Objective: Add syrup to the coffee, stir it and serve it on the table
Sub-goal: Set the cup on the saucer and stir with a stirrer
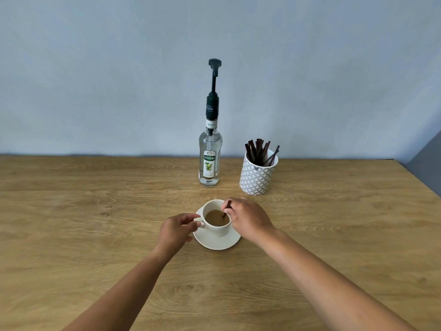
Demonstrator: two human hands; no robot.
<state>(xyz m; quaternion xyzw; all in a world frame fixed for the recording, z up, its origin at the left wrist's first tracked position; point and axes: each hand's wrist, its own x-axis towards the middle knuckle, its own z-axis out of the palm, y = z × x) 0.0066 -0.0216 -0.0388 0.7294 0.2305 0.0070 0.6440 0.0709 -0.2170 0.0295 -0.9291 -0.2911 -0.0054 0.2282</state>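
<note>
Clearly, in the head view, a white cup of light brown coffee stood on a white saucer near the middle of the wooden table. The right hand was at the 3 o'clock side of the cup, its fingers closed on a dark stirrer, whose lower end was dipped in the coffee. The left hand was at the 9 o'clock side, and its thumb and fingers pinched the handle of the cup. At 12 o'clock from the cup, near the far edge of the table, a clear syrup bottle with a tall black pump stood upright. Just beside the bottle, at its 3 o'clock, was a patterned white holder with more dark stirrers in it.
</note>
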